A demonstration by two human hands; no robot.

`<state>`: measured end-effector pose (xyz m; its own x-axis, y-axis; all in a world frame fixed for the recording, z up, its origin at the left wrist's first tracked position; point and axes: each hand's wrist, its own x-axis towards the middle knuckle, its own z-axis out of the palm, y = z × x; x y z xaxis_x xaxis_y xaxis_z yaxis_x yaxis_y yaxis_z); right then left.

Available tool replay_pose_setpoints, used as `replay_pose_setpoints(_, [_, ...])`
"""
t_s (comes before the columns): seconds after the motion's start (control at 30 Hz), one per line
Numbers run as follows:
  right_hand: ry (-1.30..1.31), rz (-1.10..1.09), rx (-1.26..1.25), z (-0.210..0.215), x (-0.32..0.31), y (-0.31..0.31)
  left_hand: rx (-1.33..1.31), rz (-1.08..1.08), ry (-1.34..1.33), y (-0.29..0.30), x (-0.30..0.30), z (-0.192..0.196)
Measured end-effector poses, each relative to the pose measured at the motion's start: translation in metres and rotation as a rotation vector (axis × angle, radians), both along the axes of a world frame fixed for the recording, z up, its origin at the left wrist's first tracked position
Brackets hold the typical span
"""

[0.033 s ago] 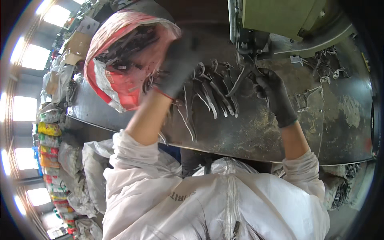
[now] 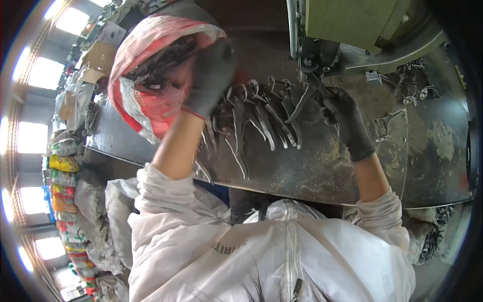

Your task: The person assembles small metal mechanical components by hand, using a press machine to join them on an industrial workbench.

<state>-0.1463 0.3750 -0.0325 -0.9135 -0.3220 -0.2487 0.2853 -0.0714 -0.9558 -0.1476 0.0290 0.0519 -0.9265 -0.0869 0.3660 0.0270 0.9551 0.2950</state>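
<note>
My left hand [image 2: 214,78], in a dark glove, is smeared by motion at the right rim of a red and white woven bag [image 2: 121,103]; its fingers cannot be made out. Dark metal parts [image 2: 168,58] fill the bag. My right hand [image 2: 344,118], gloved too, has its fingers closed around a handle of metal pliers [image 2: 304,98]. The head of these pliers is up against the tooling [image 2: 314,63] of a green machine. Between my hands lies a row of similar pliers [image 2: 269,118], their handles pointing toward me.
The green machine body [image 2: 347,22] rises at the far right of the metal table [image 2: 312,171]. Beside it are a heap of loose metal parts [image 2: 410,83] and a single plier-like piece [image 2: 385,126]. Cardboard boxes [image 2: 100,55] and stacked sacks [image 2: 65,176] stand to the left.
My left hand and forearm have shifted slightly left, uncovering more pliers at the row's left end. My right hand and its pliers have hardly moved.
</note>
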Motion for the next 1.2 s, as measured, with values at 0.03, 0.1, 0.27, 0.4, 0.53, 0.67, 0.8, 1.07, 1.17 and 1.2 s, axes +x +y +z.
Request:
replay_pose_setpoints(0.03, [-0.001,-0.002,-0.009,-0.001,-0.001,-0.003,-0.227,-0.016,0.151,-0.044,-0.002,-0.005])
replay_pose_setpoints(0.1, [0.024,0.023,0.013,0.001,0.000,0.000,-0.435,0.134,0.082,-0.122,-0.012,-0.031])
replay_pose_setpoints(0.27, [0.026,-0.047,0.032,0.012,0.004,-0.003,-0.303,0.227,-0.321,-0.270,-0.009,-0.128])
replay_pose_setpoints(0.4, [0.018,0.088,0.051,0.058,0.019,-0.015,-0.176,0.385,-0.265,-0.361,0.034,-0.125])
replay_pose_setpoints(0.53, [-0.076,0.020,0.148,0.031,0.018,-0.002,-0.244,0.090,-0.099,-0.251,-0.004,-0.104])
replay_pose_setpoints(0.67, [-0.049,0.060,0.137,0.022,0.020,-0.004,-0.098,0.113,-0.028,-0.177,0.011,-0.045])
replay_pose_setpoints(0.8, [-0.102,-0.016,0.090,0.016,0.018,0.001,-0.239,-0.108,0.014,-0.092,0.038,0.001])
replay_pose_setpoints(1.07, [0.410,0.070,0.002,0.007,0.023,-0.013,0.636,-0.614,-0.342,0.105,0.076,0.013])
replay_pose_setpoints(1.17, [0.901,0.253,0.798,0.022,-0.004,0.028,0.445,-0.595,-0.414,0.132,0.060,-0.031])
replay_pose_setpoints(1.2, [0.949,0.149,0.804,0.023,-0.019,0.066,0.298,-0.502,-0.431,0.134,0.054,-0.029])
